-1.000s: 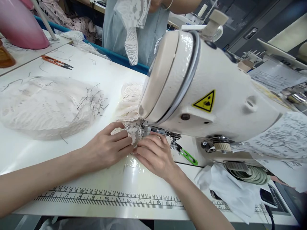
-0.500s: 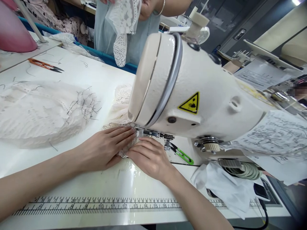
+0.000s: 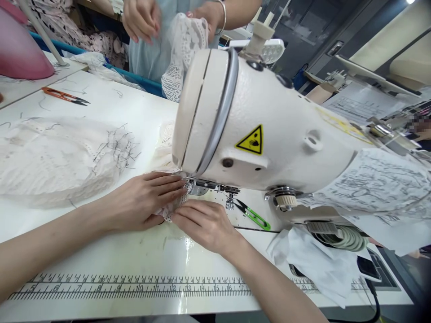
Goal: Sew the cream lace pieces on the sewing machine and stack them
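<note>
White lace fabric [image 3: 171, 210] lies beneath the head of the sewing machine [image 3: 279, 121], with more of it bunched behind. My left hand [image 3: 143, 202] rests flat on the lace, fingers stretched toward the needle area. Close beside it, my right hand [image 3: 205, 226] has bent fingers closed on the near edge of the lace; its thumb is hidden. The needle is hidden behind the machine head and my fingers. Right of the needle area, green thread snips [image 3: 253, 215] lie on the machine bed.
A sheer white lace piece with loose dark threads [image 3: 63, 161] lies left, with orange snips [image 3: 65, 95] behind. A printed ruler [image 3: 141, 287] runs along the front. White cloth [image 3: 313, 260] lies right. Across the table, a co-worker's hand [image 3: 210, 18] holds lace [image 3: 188, 42].
The view has shifted slightly, so the machine appears further left. My right hand sits slightly lower and apart from the left fingertips. The co-worker's one hand has come off the lace.
</note>
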Available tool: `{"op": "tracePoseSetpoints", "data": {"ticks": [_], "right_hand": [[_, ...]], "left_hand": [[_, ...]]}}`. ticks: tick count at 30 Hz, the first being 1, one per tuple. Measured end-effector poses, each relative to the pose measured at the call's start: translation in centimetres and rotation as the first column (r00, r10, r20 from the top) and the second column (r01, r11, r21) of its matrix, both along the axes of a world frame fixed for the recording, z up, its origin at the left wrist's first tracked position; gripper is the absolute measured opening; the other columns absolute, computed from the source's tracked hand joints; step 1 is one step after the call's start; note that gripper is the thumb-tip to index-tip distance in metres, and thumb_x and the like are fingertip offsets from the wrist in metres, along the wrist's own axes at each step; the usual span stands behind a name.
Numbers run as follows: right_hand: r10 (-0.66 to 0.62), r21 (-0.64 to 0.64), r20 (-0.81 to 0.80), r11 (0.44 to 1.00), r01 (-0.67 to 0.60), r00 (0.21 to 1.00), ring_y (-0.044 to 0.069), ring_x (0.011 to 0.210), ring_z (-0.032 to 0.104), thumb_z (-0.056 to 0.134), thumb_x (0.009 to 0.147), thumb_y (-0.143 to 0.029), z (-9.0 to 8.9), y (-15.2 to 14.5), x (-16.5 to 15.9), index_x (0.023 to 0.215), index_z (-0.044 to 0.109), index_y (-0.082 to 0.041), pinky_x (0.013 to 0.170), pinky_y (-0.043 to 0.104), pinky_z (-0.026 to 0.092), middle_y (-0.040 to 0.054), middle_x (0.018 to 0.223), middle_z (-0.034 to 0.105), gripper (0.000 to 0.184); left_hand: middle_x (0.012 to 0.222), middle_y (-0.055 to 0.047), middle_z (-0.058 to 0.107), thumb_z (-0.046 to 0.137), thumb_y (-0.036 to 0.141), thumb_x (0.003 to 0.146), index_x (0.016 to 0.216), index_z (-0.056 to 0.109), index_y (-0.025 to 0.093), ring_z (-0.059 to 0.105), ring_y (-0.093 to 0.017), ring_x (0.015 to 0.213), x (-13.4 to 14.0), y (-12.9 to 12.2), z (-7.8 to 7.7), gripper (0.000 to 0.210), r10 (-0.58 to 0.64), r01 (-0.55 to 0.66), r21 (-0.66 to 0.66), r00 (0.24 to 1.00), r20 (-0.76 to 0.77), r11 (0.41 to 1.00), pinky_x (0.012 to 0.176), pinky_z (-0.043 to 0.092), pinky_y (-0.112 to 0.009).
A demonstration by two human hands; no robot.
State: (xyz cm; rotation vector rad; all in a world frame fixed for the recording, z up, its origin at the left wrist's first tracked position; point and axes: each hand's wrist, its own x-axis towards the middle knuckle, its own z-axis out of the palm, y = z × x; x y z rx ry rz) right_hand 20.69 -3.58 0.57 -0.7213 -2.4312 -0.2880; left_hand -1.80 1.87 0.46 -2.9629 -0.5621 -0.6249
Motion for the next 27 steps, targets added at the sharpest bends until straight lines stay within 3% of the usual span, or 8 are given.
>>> {"op": "tracePoseSetpoints", "data": {"ticks": [15, 21, 27], "right_hand": [[-0.031, 0.029, -0.017, 0.999, 0.032, 0.999, 0.01, 0.087, 0.068, 0.06, 0.091, -0.004, -0.4, 0.2, 0.2, 0.088, 0.07, -0.02, 0.087, 0.022, 0.057, -0.0033, 0.084, 0.076, 0.019], [-0.085, -0.063, 0.074, 0.994, 0.09, 0.994, 0.012, 0.09, 0.067, 0.055, 0.094, -0.005, -0.5, 0.1, 0.8, 0.092, 0.07, -0.021, 0.08, 0.022, 0.055, -0.0002, 0.088, 0.076, 0.023], [-0.108, -0.06, 0.061, 0.992, 0.112, 0.992, 0.011, 0.091, 0.067, 0.051, 0.094, -0.002, -0.2, 0.0, 1.2, 0.092, 0.069, -0.021, 0.086, 0.023, 0.055, -0.0016, 0.089, 0.075, 0.026]], "left_hand": [[0.133, -0.011, 0.067, 0.049, 0.025, 0.087, 0.133, 0.062, 0.011, 0.061, -0.028, 0.125, 0.4, -0.2, 0.2, 0.05, 0.064, -0.062, 0.049, 0.997, -0.042, 0.997, 0.11, 0.045, -0.043], [0.133, -0.014, 0.066, 0.047, 0.025, 0.087, 0.129, 0.064, 0.009, 0.062, -0.03, 0.123, 0.7, -0.5, 0.3, 0.049, 0.096, -0.09, 0.085, 0.993, -0.069, 0.992, 0.108, 0.046, -0.046], [0.132, -0.014, 0.067, 0.044, 0.025, 0.089, 0.13, 0.063, 0.008, 0.061, -0.031, 0.124, 1.1, -0.8, 0.3, 0.048, 0.126, -0.115, 0.131, 0.989, -0.079, 0.985, 0.106, 0.046, -0.047]]}}
